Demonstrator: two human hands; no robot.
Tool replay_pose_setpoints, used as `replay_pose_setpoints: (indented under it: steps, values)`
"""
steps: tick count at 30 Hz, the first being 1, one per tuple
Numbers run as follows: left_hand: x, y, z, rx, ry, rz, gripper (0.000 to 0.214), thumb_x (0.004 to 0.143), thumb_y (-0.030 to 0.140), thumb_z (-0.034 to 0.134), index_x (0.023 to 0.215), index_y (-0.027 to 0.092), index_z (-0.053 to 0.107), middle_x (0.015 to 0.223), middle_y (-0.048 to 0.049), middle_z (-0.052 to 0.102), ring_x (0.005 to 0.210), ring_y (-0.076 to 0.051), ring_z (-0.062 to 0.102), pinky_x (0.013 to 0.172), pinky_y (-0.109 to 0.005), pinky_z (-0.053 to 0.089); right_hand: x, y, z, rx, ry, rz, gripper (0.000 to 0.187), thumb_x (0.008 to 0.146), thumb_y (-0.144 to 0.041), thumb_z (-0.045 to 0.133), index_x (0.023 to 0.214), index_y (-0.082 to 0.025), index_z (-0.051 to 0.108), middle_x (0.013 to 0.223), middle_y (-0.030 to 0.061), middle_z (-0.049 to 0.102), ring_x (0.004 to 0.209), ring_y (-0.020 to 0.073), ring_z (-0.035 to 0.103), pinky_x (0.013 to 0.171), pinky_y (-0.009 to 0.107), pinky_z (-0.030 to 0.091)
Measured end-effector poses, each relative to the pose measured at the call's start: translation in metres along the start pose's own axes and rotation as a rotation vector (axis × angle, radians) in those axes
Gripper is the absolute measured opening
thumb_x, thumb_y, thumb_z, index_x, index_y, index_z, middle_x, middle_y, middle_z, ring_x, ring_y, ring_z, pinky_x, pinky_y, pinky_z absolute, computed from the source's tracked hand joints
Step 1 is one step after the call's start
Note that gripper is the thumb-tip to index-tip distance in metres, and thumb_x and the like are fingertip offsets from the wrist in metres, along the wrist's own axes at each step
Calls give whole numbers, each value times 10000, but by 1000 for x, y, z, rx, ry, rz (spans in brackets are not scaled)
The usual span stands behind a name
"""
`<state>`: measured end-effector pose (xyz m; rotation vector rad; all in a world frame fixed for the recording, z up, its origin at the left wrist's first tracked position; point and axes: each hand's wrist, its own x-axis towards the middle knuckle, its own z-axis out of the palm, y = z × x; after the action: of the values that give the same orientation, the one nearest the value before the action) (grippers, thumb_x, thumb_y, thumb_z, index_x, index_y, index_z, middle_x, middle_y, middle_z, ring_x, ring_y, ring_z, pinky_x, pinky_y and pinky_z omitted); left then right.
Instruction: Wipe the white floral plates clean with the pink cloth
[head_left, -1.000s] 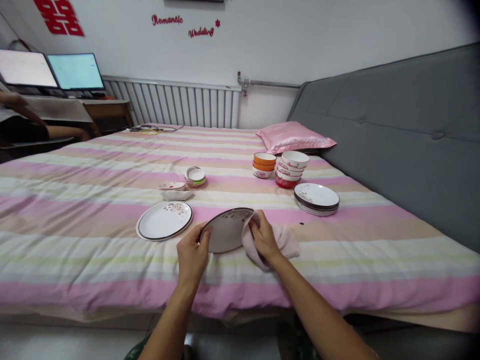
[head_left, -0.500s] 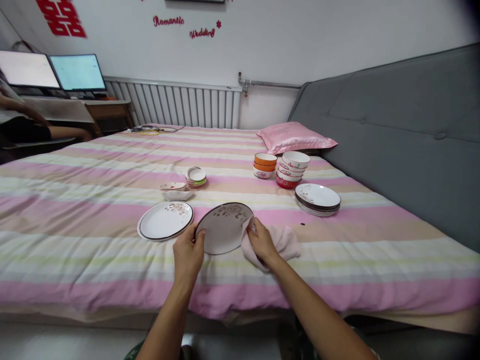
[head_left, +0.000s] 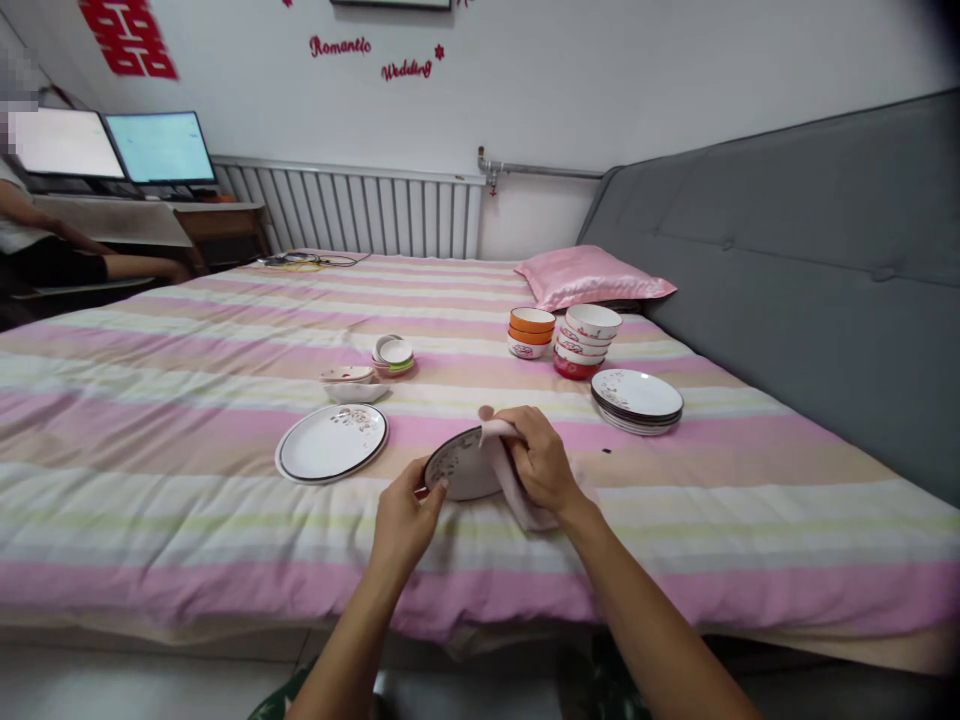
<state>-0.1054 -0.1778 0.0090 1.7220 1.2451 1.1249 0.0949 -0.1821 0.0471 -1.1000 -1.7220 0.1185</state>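
Note:
A white plate (head_left: 469, 472) with a dark rim and brown floral print is tilted above the bed. My left hand (head_left: 407, 510) grips its left edge, thumb on the face. In my right hand (head_left: 538, 458) is a pale pink cloth (head_left: 517, 492), folded over the plate's right edge, which it hides. To the left, white plates (head_left: 330, 445) lie stacked on the bedspread. Another stack of plates (head_left: 637, 395) stands to the right, behind my right hand.
Orange and white bowls (head_left: 531, 330) and a taller bowl stack (head_left: 586, 340) stand before a pink pillow (head_left: 592, 275). Small dishes (head_left: 354, 384) and little bowls (head_left: 394, 352) sit left of centre. A grey headboard (head_left: 795, 250) borders the right; a seated person (head_left: 52, 240) is far left.
The plate has turned, its floral print shifting to the left side. My right hand and the cloth have moved up over its right edge; my left hand has shifted rightward.

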Motion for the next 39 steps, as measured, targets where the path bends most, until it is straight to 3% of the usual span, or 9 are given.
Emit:
replay_pose_setpoints:
  steps: [5,8,11,16,22,29,39]
  values:
    - [-2,16,-2,116,114,133,328,756,296,576,1062,187,619,1044,-54,675,948,-209,617,796,-294,489,0,-13,1,-89,-137,-127,203,855,-128,425,971,-200,576,943,61,619,883,196,527,795,330,420]
    - [-3,24,-2,104,64,232,292,793,261,520,1054,183,625,979,-38,689,871,-179,630,775,-261,483,-2,-17,3,-128,-175,-178,173,867,-171,451,987,-203,572,966,60,634,887,200,533,796,340,410]
    - [-4,28,-1,115,24,234,279,825,254,459,1020,185,646,927,-29,699,797,-164,634,745,-245,478,-3,-18,4,-149,-197,-183,158,867,-214,472,989,-212,574,978,60,638,893,205,533,796,345,403]
    - [-1,24,-2,111,33,183,298,827,303,459,1009,195,669,932,-34,707,787,-179,639,736,-264,479,-3,-12,3,-111,-217,-120,220,842,-143,421,987,-206,574,959,69,618,893,209,522,803,348,406]
    - [3,17,-3,23,43,135,313,834,331,472,1037,183,659,998,-48,691,872,-189,626,769,-279,478,-6,1,7,56,-149,41,230,831,-118,381,967,-205,544,927,51,568,885,188,515,794,310,411]
    - [5,13,-5,-32,61,92,318,831,345,481,1015,146,648,971,-57,691,862,-192,620,759,-277,478,-14,13,13,230,-106,228,125,875,-234,390,927,-204,500,832,1,550,765,153,518,720,263,410]
    - [8,8,-8,-167,101,-10,353,787,379,547,1011,133,664,942,-62,700,856,-210,622,739,-286,481,-30,36,33,219,-56,382,181,874,-356,402,919,-211,502,786,-7,559,735,161,519,712,277,427]
